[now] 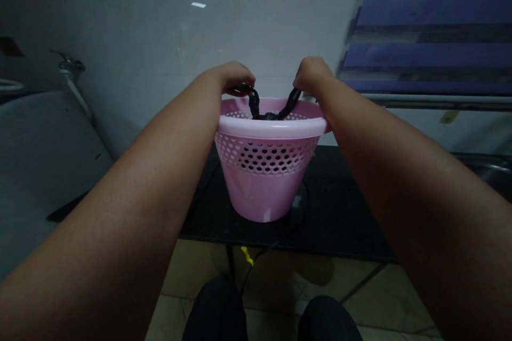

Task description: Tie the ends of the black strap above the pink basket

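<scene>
While both forearms are reaching out over the dark table, the left hand is curling shut around one twisted end of a black plastic bag, and the right hand is closing in the same way on the other end. Each strip of the bag is running down from a fist and meeting in a dark bunch that is sitting inside the pink basket, just below its far rim. The basket is standing upright on the table, near the front edge, its upper wall pierced with rows of holes and its lower wall plain. Both hands are hovering just above the back of the rim; whether they are touching it is hard to tell. Behind the basket a pale tiled wall is rising, and a blue striped blind is hanging at the upper right. Below the table edge, the person's dark-clad knees are showing over a tiled floor.
</scene>
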### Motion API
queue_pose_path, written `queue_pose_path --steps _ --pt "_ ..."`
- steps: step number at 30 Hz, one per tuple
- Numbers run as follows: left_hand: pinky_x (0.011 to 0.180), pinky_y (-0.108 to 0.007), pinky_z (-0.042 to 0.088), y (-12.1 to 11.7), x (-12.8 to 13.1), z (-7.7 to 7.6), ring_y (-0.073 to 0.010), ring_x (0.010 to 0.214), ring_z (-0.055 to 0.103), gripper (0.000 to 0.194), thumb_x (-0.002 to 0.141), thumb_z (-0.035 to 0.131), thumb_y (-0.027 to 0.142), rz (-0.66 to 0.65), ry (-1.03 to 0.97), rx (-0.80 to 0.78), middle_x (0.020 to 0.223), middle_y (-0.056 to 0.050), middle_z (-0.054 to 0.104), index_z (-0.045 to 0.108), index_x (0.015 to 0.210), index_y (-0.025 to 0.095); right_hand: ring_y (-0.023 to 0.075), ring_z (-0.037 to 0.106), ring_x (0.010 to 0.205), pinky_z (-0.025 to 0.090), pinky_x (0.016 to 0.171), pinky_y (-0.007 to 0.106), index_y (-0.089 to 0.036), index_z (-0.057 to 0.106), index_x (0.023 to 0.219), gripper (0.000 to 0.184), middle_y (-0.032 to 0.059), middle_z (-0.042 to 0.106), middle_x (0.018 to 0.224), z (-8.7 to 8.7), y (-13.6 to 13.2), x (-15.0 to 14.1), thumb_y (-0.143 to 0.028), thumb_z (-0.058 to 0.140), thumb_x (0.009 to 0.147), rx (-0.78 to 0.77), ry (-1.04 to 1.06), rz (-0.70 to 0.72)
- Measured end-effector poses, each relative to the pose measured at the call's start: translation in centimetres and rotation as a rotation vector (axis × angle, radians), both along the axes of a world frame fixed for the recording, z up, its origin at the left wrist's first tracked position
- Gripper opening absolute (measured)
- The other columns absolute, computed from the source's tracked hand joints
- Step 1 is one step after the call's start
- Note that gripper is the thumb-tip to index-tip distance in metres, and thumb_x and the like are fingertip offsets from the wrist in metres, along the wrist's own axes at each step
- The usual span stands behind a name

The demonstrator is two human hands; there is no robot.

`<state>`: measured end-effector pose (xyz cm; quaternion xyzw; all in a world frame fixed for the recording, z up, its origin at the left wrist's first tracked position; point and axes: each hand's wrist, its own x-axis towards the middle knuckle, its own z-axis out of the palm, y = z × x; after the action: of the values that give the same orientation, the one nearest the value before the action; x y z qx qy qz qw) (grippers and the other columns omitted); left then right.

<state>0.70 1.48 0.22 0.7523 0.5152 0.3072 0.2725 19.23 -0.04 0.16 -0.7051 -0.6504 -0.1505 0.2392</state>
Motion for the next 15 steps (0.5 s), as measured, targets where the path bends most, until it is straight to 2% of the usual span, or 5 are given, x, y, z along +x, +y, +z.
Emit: queue_pose_path --steps 6,12,15 --pt "0.075 -0.026 0.043 1.3 -0.2 -0.3 -0.0224 0.096 0.056 0.037 0.070 0.057 0.022 -0.177 -0.137 0.016 0.089 -0.007 0.062 0.062 0.106 0.019 0.0247 0.048 0.104 0.037 0.084 0.033 -0.006 0.055 0.077 0.007 0.0155 0.055 0.080 -0.2 0.4 0.2 0.001 0.053 0.079 0.026 0.042 0.059" --pt "0.080 -0.027 0.041 0.0 0.0 -0.2 -0.0243 0.106 0.053 0.035 0.077 0.047 0.035 -0.275 -0.183 -0.068 0.098 -0.005 0.059 0.061 0.106 0.020 0.0233 0.050 0.099 0.038 0.083 0.032 -0.006 0.057 0.079 0.006 0.0154 0.057 0.082 -0.3 0.4 0.1 -0.002 0.053 0.078 0.046 -0.020 0.063" --pt "0.082 -0.030 0.040 -0.4 0.1 -0.3 -0.0261 0.110 0.050 0.036 0.078 0.047 0.037 -0.295 -0.213 -0.077 0.099 -0.005 0.058 0.059 0.108 0.020 0.0243 0.052 0.098 0.038 0.084 0.034 -0.005 0.060 0.081 0.009 0.0160 0.058 0.082 -0.2 0.2 -0.1 -0.001 0.052 0.077 0.031 -0.047 0.076"
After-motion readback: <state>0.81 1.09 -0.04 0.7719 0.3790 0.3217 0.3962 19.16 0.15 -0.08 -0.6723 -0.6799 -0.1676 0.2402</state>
